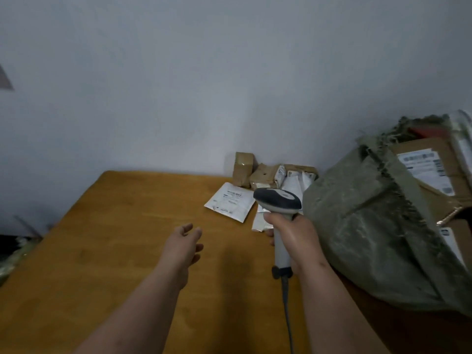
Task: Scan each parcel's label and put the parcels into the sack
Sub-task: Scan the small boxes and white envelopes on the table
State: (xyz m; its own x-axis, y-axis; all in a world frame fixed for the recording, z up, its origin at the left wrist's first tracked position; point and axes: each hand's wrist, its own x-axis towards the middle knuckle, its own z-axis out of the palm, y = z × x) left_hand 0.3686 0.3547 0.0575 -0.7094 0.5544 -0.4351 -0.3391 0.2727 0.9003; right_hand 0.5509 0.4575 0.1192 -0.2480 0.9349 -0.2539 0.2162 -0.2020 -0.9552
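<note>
Looking down from the head view, the right hand (293, 236) grips the barcode scanner (277, 200) by its handle, its head aimed toward the parcels (268, 175) heaped at the table's (115, 238) far right corner. The left hand (184, 241) hovers over the middle of the table, fingers loosely spread, holding nothing. The green sack (370, 226) at the right edge already holds labelled boxes (429, 169). By that showing the job is partly done: a white mailer (231, 201) and several small parcels remain outside it.
</note>
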